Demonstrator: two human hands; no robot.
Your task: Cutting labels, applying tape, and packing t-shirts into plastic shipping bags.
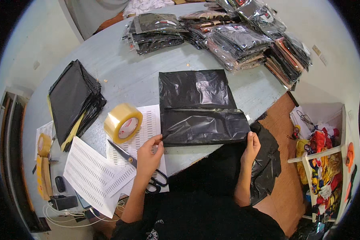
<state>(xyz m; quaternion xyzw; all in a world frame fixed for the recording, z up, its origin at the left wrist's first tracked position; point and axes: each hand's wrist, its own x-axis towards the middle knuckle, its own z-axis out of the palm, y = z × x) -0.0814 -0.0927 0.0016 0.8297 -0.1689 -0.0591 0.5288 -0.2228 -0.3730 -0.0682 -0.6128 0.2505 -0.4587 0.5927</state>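
Note:
A black plastic bag [204,126] lies flat at the table's near edge, its lower part folded up across the front. My left hand [150,154] pinches the near left corner between thumb and fingers. At the near right corner, my right hand [250,148] grips the plastic the same way. Black-handled scissors [131,159] lie partly beneath my left hand, on printed paper sheets [96,172]. Just left of the bag, a large roll of clear yellowish tape [124,123] rests on the paper.
A stack of black plastic bags [74,100] lies at the left. Packaged folded garments [240,42] are piled at the back. A tape dispenser [43,172], a phone [64,202] and cables stand near left. Black plastic [266,160] hangs beside my right arm; a shelf of colourful cloth [324,180] stands right.

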